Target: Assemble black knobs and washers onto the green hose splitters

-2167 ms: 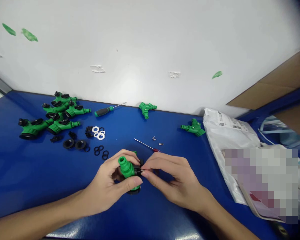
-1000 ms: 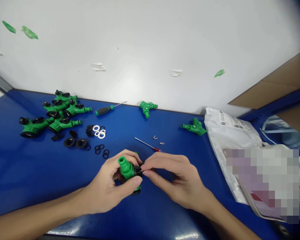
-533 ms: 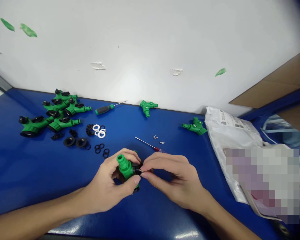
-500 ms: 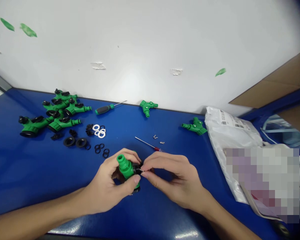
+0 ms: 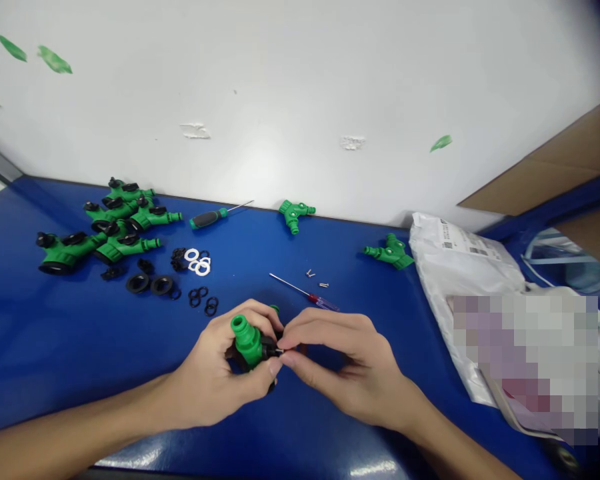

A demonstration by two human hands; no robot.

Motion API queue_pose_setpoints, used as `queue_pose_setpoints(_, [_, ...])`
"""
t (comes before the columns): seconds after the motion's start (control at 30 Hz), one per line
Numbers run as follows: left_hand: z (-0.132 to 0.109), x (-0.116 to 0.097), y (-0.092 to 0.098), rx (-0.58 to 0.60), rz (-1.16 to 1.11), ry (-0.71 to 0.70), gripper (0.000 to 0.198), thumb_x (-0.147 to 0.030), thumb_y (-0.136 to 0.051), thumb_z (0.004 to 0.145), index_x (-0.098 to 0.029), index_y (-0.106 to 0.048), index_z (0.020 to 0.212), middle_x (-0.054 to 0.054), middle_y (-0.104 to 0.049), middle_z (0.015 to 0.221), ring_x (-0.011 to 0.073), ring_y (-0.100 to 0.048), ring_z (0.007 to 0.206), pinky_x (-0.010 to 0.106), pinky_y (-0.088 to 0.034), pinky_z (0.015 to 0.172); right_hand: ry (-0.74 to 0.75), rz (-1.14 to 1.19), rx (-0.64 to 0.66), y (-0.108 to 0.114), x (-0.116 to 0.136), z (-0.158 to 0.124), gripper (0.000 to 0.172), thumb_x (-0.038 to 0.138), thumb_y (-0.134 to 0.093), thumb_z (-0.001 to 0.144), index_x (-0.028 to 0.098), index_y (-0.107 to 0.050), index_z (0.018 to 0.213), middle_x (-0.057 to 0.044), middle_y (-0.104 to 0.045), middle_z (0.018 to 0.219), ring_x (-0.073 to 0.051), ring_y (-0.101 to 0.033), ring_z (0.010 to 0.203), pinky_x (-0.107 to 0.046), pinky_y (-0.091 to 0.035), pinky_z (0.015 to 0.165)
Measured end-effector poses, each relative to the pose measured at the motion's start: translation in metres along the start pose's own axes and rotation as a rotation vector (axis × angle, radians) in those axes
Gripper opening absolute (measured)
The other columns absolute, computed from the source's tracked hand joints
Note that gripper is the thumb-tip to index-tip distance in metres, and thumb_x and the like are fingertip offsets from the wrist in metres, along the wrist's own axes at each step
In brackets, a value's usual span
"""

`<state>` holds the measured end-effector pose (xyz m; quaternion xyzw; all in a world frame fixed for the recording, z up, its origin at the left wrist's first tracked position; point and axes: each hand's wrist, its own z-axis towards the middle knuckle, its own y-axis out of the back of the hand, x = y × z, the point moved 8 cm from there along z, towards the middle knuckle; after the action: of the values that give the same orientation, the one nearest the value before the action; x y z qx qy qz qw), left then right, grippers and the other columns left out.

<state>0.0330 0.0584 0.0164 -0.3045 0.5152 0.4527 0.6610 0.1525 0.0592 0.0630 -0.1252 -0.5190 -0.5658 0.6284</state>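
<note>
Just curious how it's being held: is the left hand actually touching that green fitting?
Touching. The head view shows the left hand wrapped around the green fitting, with its thumb and fingers pressed against the fitting's body.

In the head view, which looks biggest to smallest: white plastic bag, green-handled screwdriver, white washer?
1. White plastic bag, largest by far.
2. Green-handled screwdriver, next.
3. White washer, smallest.
Bag lies somewhat nearer, yet the gaps are plain.

A white wall (image 5: 300,80), with small scraps of green tape (image 5: 54,60), stands behind the glossy blue counter (image 5: 55,333). Brown cardboard (image 5: 555,173) shows at the right. The light is bright.
</note>
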Motion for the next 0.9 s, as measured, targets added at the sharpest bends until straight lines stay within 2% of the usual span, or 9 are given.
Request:
queue_pose_setpoints(0.37, [0.001,0.004,-0.002,0.022,0.024,0.039,0.01,-0.013,-0.066,0.084,-0.018,-0.058,0.088,0.005,-0.06,0.096,0.0175,-0.062,0.088,0.03,-0.053,0.075,0.021,-0.081,0.011,-0.002,0.001,-0.002,0.01,0.011,-0.063,0.088,0.014,-0.067,0.079,-0.004,-0.066,0.069,-0.012,-0.057,0.06,-0.024,-0.048,0.055])
queue_pose_setpoints(0.5, [0.0,0.005,-0.001,0.019,0.035,0.042,0.01,-0.012,-0.065,0.084,-0.018,-0.058,0.089,0.004,-0.06,0.098,0.017,-0.062,0.089,0.031,-0.052,0.077,0.002,-0.104,-0.006,0.001,0.002,-0.001,0.004,0.011,-0.065,0.087,0.012,-0.067,0.084,-0.004,-0.066,0.07,-0.011,-0.058,0.062,-0.023,-0.048,0.058])
queue_pose_setpoints(0.67, [0.001,0.007,0.0,0.007,0.063,0.045,0.011,-0.013,-0.065,0.084,-0.019,-0.058,0.089,0.003,-0.06,0.098,0.0168,-0.062,0.09,0.03,-0.051,0.077,0.001,-0.109,0.008,0.0,0.003,-0.001,0.009,0.007,-0.061,0.088,0.011,-0.067,0.084,-0.004,-0.067,0.071,-0.01,-0.059,0.062,-0.021,-0.048,0.06])
queue_pose_setpoints(0.9, [-0.001,0.012,-0.001,0.035,0.054,0.104,0.006,-0.018,-0.064,0.088,-0.019,-0.058,0.09,0.004,-0.057,0.103,0.0157,-0.062,0.088,0.026,-0.052,0.068,0.004,-0.112,0.0,0.001,0.001,-0.001,0.008,0.005,-0.061,0.086,0.01,-0.068,0.085,-0.003,-0.066,0.071,-0.009,-0.059,0.063,-0.02,-0.049,0.062])
